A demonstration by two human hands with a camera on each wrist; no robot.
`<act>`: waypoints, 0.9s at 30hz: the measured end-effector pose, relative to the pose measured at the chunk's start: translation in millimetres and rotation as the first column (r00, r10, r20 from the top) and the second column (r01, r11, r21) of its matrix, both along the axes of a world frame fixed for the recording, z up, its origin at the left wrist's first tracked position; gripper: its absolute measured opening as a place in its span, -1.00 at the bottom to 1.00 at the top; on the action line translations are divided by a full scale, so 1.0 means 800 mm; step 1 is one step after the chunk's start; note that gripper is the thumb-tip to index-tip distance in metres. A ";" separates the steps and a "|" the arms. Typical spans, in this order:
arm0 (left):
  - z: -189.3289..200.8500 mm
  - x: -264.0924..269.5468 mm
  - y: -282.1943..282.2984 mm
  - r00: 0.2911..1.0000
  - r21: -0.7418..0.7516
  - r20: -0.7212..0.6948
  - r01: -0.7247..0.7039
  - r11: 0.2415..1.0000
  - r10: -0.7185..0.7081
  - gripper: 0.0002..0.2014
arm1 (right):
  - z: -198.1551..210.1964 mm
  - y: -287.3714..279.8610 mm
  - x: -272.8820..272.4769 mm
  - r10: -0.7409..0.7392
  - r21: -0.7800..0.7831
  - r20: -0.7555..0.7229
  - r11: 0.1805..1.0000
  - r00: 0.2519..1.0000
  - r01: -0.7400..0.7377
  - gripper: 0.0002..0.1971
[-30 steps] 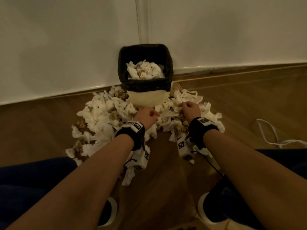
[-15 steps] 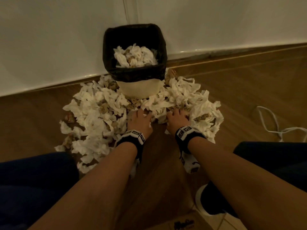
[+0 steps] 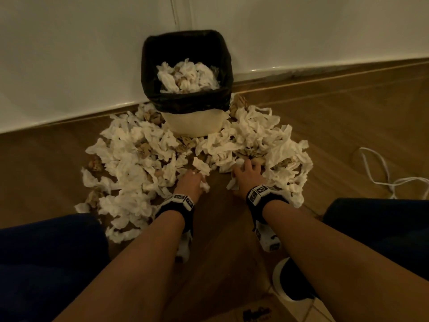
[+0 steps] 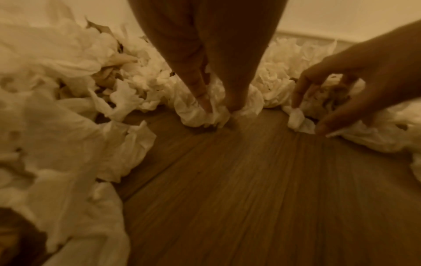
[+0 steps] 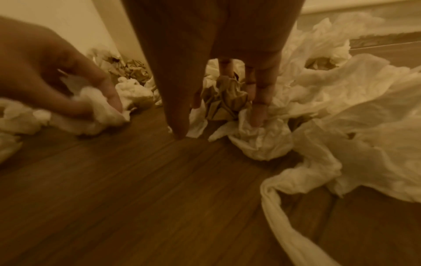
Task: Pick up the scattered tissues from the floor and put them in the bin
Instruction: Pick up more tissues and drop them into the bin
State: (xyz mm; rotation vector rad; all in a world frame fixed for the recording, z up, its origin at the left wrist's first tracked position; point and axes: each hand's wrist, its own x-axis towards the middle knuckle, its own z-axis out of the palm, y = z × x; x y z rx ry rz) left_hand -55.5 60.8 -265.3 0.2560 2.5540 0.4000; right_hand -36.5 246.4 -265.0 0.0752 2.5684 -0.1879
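The bin point(image 3: 185, 105), white with a black liner, stands against the wall and holds crumpled tissues point(image 3: 188, 76). White tissues and brown paper wads lie heaped on the wood floor to its left point(image 3: 130, 163) and right point(image 3: 274, 147). My left hand point(image 3: 197, 176) is at the near edge of the left heap, its fingers point(image 4: 200, 95) pinching a white tissue point(image 4: 196, 117) against the floor. My right hand point(image 3: 246, 169) is clawed over the right heap, thumb point(image 5: 177, 124) on the floor and fingers curled round a brown wad point(image 5: 224, 102) and white tissue point(image 5: 262, 142).
A strip of bare wood floor point(image 3: 220, 217) runs between the two heaps toward me. A white cord point(image 3: 380, 173) lies on the floor at the right. My knees point(image 3: 46, 252) and a shoe point(image 3: 290, 280) frame the bottom. The white wall point(image 3: 69, 54) is behind the bin.
Both hands have drawn back from the bin's foot to the near edge of the heaps and moved slightly apart. Their fingers now curl on tissues.
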 end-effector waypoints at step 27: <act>0.014 -0.004 -0.010 0.915 0.192 -0.101 -0.369 0.910 0.392 -0.70 | 0.019 0.005 -0.017 -0.709 -0.734 0.432 0.084 0.558 0.674 -0.74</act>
